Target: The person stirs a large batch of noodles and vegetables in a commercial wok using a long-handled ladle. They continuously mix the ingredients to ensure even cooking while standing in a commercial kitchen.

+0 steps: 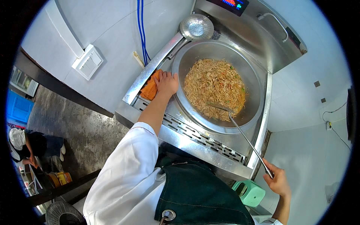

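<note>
A large metal wok [253,73] set in a stainless steel cooking range holds a heap of noodle-like strands [213,84] with bits of green and red. My right hand [277,178] grips the end of a long-handled metal ladle or spatula [246,136]; its head lies in the food near the wok's front edge. At the wok's left rim rests my left hand [167,83], spread over part of an orange cloth [149,90]. Whether its fingers grip the cloth or rim is not clear. A perforated metal strainer [197,26] lies behind the wok, its handle pointing toward the left hand.
A slotted drain strip [197,137] runs along the range's front. A faucet [277,24] is on the steel backsplash. A green plastic stool [249,193] stands low at right. Another person [36,143] and a fan [63,213] are at far left.
</note>
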`<action>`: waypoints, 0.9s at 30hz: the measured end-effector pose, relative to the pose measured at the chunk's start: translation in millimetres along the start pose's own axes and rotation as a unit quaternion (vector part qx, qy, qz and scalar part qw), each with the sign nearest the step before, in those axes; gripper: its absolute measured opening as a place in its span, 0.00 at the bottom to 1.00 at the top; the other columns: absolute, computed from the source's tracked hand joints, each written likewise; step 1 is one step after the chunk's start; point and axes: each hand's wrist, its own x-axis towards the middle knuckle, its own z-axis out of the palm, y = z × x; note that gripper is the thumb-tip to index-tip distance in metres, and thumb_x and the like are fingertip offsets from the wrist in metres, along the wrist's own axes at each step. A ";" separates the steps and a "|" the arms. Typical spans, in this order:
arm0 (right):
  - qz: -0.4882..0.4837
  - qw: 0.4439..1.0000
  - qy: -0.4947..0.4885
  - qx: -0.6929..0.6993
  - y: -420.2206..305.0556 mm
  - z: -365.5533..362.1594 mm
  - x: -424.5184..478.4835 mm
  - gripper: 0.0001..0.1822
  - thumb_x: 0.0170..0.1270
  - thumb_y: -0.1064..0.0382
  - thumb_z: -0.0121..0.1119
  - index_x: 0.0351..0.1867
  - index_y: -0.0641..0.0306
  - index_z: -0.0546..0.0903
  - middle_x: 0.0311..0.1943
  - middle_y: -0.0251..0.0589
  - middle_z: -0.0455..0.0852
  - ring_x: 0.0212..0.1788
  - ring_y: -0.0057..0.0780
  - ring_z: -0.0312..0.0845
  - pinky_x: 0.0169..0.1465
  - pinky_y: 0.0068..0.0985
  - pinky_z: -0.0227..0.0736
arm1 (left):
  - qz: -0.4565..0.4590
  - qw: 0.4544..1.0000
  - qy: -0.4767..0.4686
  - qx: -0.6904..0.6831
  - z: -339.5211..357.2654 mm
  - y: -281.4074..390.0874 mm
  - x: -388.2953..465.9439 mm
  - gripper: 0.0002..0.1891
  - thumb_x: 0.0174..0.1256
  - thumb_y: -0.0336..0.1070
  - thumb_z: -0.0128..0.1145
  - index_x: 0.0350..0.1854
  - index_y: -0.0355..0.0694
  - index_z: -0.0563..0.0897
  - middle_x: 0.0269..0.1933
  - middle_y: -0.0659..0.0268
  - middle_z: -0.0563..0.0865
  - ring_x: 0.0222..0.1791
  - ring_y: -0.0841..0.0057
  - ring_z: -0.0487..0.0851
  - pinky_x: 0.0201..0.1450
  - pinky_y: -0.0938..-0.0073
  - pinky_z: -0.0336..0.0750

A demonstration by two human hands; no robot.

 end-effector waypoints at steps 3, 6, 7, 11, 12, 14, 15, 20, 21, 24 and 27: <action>0.064 0.994 -0.047 0.076 -27.5 -7.7 0.3 0.33 0.61 0.75 0.62 0.71 0.59 0.73 0.40 0.56 0.89 0.34 0.27 0.85 0.42 0.28 0.79 | -0.002 1.000 0.004 -0.011 -1.6 -1.5 -0.7 0.34 0.79 0.56 0.30 0.71 0.33 0.70 0.78 0.53 0.65 0.82 0.57 0.51 0.80 0.39 0.37; 0.086 0.992 -0.082 0.041 -58.2 -6.2 10.5 0.32 0.62 0.72 0.63 0.71 0.59 0.74 0.38 0.54 0.89 0.32 0.30 0.85 0.39 0.29 0.78 | 0.006 1.000 0.005 0.001 0.4 -8.8 -0.6 0.34 0.79 0.56 0.29 0.71 0.33 0.71 0.77 0.53 0.65 0.82 0.58 0.51 0.80 0.39 0.37; 0.054 0.995 -0.087 -0.013 -59.4 -3.3 15.2 0.32 0.63 0.71 0.63 0.71 0.58 0.74 0.38 0.54 0.89 0.32 0.33 0.86 0.38 0.31 0.79 | 0.009 1.000 0.006 0.004 1.0 -8.5 -1.0 0.34 0.79 0.56 0.29 0.71 0.33 0.71 0.77 0.53 0.65 0.82 0.58 0.51 0.80 0.38 0.37; -0.194 0.960 -0.036 -0.198 -51.5 22.6 46.6 0.32 0.63 0.70 0.60 0.71 0.67 0.71 0.27 0.53 0.84 0.33 0.44 0.88 0.35 0.37 0.81 | 0.013 1.000 0.017 0.001 4.6 -5.5 -1.2 0.34 0.80 0.56 0.30 0.70 0.32 0.72 0.77 0.53 0.67 0.82 0.58 0.51 0.80 0.37 0.37; -0.158 0.952 -0.032 -0.259 -56.3 35.4 58.7 0.33 0.62 0.70 0.59 0.72 0.68 0.70 0.30 0.56 0.85 0.35 0.48 0.88 0.37 0.40 0.82 | 0.015 1.000 0.022 -0.002 7.2 -6.4 -2.5 0.34 0.80 0.56 0.30 0.70 0.32 0.72 0.77 0.53 0.67 0.82 0.58 0.51 0.80 0.37 0.37; -0.097 0.923 -0.020 -0.371 -77.7 76.4 96.4 0.34 0.60 0.71 0.58 0.72 0.70 0.69 0.34 0.62 0.86 0.38 0.56 0.87 0.40 0.44 0.83 | 0.006 1.000 0.025 -0.005 4.8 -10.6 -4.9 0.34 0.80 0.56 0.30 0.70 0.32 0.71 0.77 0.53 0.66 0.82 0.58 0.50 0.80 0.39 0.35; -0.095 0.920 -0.015 -0.379 -84.6 94.9 117.1 0.35 0.61 0.70 0.58 0.72 0.72 0.66 0.36 0.64 0.86 0.38 0.57 0.87 0.41 0.44 0.84 | 0.006 1.000 0.024 -0.004 5.4 -11.4 -5.1 0.33 0.80 0.56 0.30 0.70 0.32 0.71 0.77 0.53 0.66 0.82 0.58 0.49 0.80 0.39 0.34; -0.066 0.937 0.079 -0.332 -77.4 145.7 228.6 0.34 0.63 0.69 0.58 0.71 0.75 0.66 0.37 0.67 0.86 0.43 0.58 0.87 0.44 0.45 0.84 | 0.007 1.000 0.000 -0.003 6.0 -5.3 -2.6 0.33 0.81 0.56 0.28 0.73 0.33 0.69 0.78 0.54 0.63 0.82 0.59 0.49 0.80 0.39 0.36; -0.051 0.944 0.097 -0.312 -69.7 147.5 239.9 0.32 0.64 0.68 0.58 0.71 0.73 0.68 0.38 0.67 0.86 0.44 0.57 0.87 0.45 0.45 0.83 | 0.007 1.000 0.002 -0.010 5.7 -4.5 -3.2 0.34 0.81 0.56 0.29 0.73 0.33 0.69 0.78 0.54 0.64 0.82 0.59 0.49 0.80 0.39 0.35; -0.129 0.978 0.128 -0.099 -17.6 117.5 254.3 0.27 0.67 0.66 0.59 0.69 0.65 0.75 0.45 0.64 0.88 0.50 0.52 0.87 0.52 0.40 0.80 | 0.007 1.000 0.009 -0.021 5.2 -4.5 -1.5 0.34 0.81 0.56 0.29 0.72 0.33 0.69 0.77 0.54 0.65 0.82 0.60 0.48 0.80 0.41 0.33; -0.053 0.994 0.095 0.031 -16.8 87.7 204.4 0.26 0.67 0.66 0.63 0.68 0.58 0.77 0.54 0.59 0.86 0.55 0.42 0.87 0.57 0.31 0.76 | -0.003 1.000 0.009 -0.015 6.6 -9.6 2.0 0.33 0.81 0.56 0.29 0.72 0.33 0.70 0.77 0.54 0.65 0.82 0.60 0.49 0.81 0.41 0.34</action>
